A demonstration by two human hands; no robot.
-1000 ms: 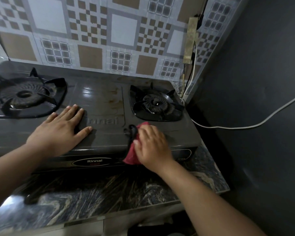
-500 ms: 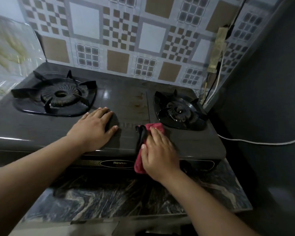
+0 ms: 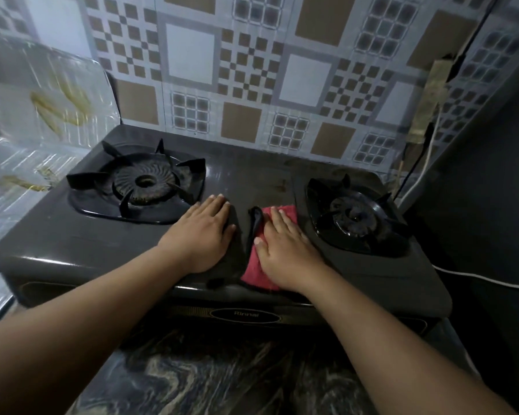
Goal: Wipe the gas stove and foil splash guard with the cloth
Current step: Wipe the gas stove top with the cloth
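Pressing red cloth point(image 3: 259, 266) flat, black-edged.

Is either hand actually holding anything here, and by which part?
The right hand presses flat on the middle of the red cloth, pinning it to the stove top rather than gripping it. The left hand lies flat on bare stove, holding nothing.

1 gas stove point(image 3: 72, 244) on the bench point(image 3: 222, 378), w/ 2 burners: 1 left burner point(image 3: 146, 182), 1 right burner point(image 3: 355, 218). 1 red cloth point(image 3: 256, 271). 2 hands: left hand point(image 3: 203, 232), right hand point(image 3: 285, 253). 1 foil splash guard point(image 3: 42, 121) at stove's left edge. 2 cables by back-right corner: 1 white cable point(image 3: 474, 278), 1 black cable point(image 3: 408, 175).
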